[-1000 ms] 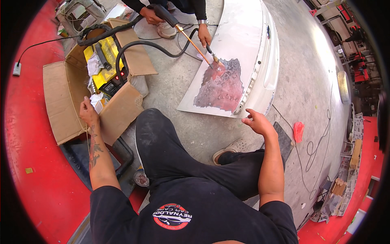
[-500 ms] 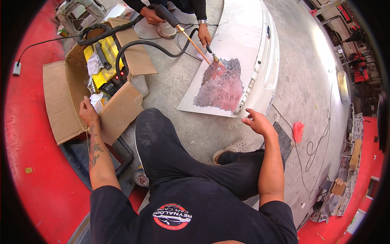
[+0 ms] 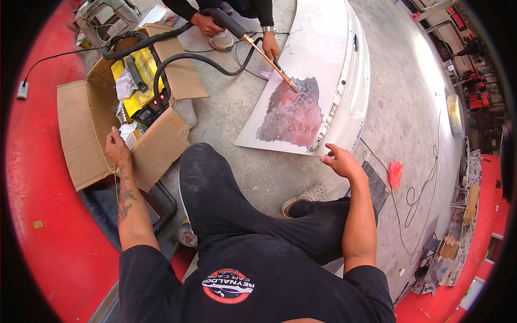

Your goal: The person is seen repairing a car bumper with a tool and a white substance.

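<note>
My left hand is at the corner of an open cardboard box, its fingers curled. Whether they pinch the box edge is hard to tell. Inside sits a yellow and black machine with a thick black hose. Beside the near edge of a white car panel, my right hand hovers with thumb and forefinger apart, holding nothing. A co-worker's hand grips a black handle with a copper-coloured tube, its tip over the panel's stripped, reddish-grey patch.
The co-worker's other hand holds a second tool, mostly behind the tube. A round can stands beside my left knee. On the concrete, a red plastic scrap and loose cables lie at right. Red floor stretches along the left.
The co-worker's tube has shifted right and its tip now overlaps the second tool's end. A red display shows more fully on the machine. My hands keep their places.
</note>
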### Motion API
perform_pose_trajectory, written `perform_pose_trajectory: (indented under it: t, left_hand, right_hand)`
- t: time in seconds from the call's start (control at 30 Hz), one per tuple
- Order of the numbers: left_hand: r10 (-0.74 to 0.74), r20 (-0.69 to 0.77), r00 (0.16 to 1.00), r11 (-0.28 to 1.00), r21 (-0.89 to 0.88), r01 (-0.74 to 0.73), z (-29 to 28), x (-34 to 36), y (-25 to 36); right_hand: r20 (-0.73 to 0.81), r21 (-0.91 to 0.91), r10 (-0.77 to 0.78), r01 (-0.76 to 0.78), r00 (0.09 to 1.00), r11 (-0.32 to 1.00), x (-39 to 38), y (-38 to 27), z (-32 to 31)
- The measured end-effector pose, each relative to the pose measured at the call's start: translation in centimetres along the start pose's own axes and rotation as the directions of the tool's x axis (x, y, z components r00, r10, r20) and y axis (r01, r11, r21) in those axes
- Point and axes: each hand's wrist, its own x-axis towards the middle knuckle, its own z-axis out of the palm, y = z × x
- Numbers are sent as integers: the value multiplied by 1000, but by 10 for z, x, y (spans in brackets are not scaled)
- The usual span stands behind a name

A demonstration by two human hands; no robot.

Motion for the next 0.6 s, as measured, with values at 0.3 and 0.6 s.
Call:
perform_pose_trajectory:
  t: [0.3,0.6]
  left_hand:
    - [-4,-7,1000,1000,10,4,1,1,-3]
    - [-29,19,999,1000,14,28,0,4,-9]
  right_hand:
    - [7,-7,6,-6,1000,1000,0,-1,0]
    - [6,-11,6,-6,1000,1000,0,-1,0]
